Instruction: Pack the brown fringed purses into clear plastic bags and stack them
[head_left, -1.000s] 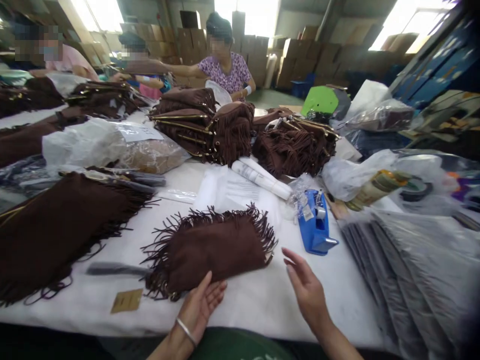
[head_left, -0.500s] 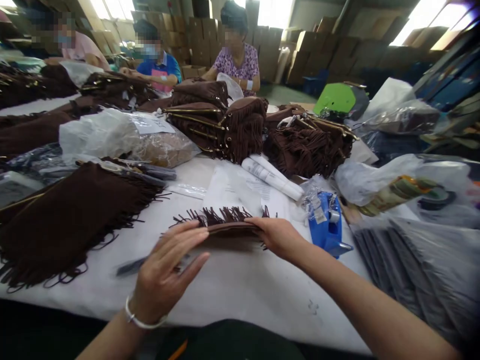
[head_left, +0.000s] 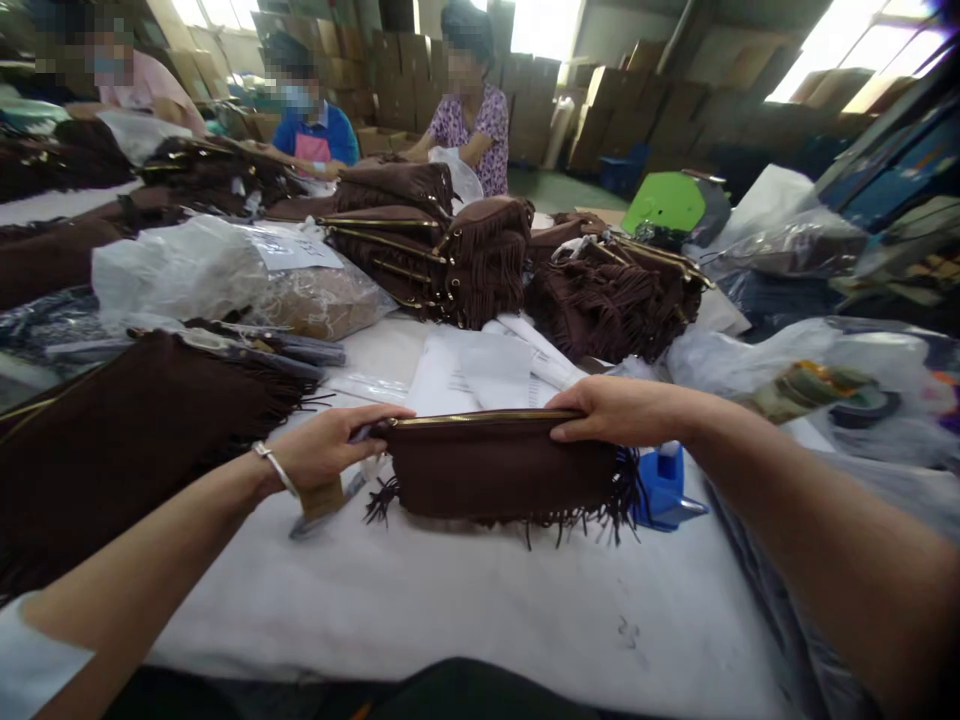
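**Fringed brown pouch, held up by its zip edge in two hands**

Item one: the dark-brown pouch, at the centre of the frame, its gold-toned zip uppermost, its fringe hanging at the sides and below. Your left hand was pinched on its upper left corner; your right hand was clamped on the upper edge towards the right, thumb in front.

Step, as judged: presenting the zip side. The next move seemed to call for two firm, level grips, with the fringe kept free of the blue tape dispenser, just beside it at centre right.

Item two: a tan tag and a grey-wrapped strip, below your left hand. Whether either was attached to the pouch could not be told.

Hidden or unclear: the pouch's back; your right fingertips, behind it; much of the dispenser, behind fringe and hand; small print on the paper sheets, upper centre; grey sleeves, lower right, partly covered by your forearm.
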